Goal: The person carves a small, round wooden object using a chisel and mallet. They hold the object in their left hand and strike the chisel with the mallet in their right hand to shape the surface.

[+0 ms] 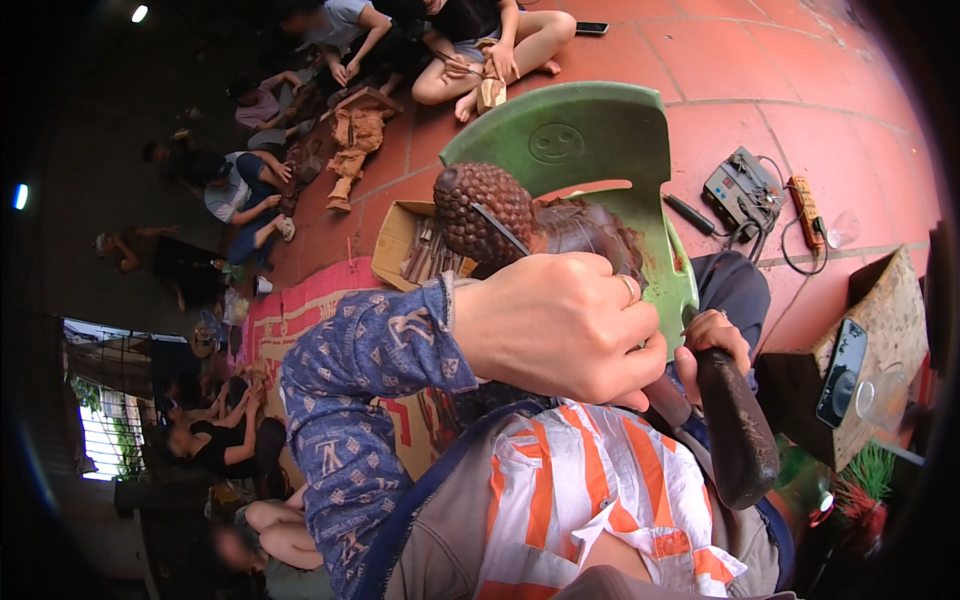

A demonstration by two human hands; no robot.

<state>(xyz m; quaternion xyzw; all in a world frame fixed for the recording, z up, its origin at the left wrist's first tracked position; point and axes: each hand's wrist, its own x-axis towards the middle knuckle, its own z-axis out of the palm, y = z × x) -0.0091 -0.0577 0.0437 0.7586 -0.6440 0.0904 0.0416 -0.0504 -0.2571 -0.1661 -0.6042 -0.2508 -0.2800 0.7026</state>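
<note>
My left hand (575, 325), in a blue patterned sleeve and wearing a ring, is wrapped round a chisel (503, 231). Its metal blade sticks out over a dark wooden carved head (485, 212) covered in rounded bumps. Part of the carving is hidden behind my fist. Below the fist a brown handle end (667, 400) shows. My right hand (718, 338) is closed round the narrow part of a dark, club-shaped wooden mallet (740, 440), whose thick end hangs toward me. Beneath and behind the carving stands a green plastic chair (600, 135) with a smiley face.
A cardboard box (400, 245) of tools sits left of the carving, beside a red patterned mat (300, 310). At right lie a grey control box (745, 190), a power strip (805, 212) and a wooden block (885, 330) bearing a phone (843, 370). Several people sit working at far left.
</note>
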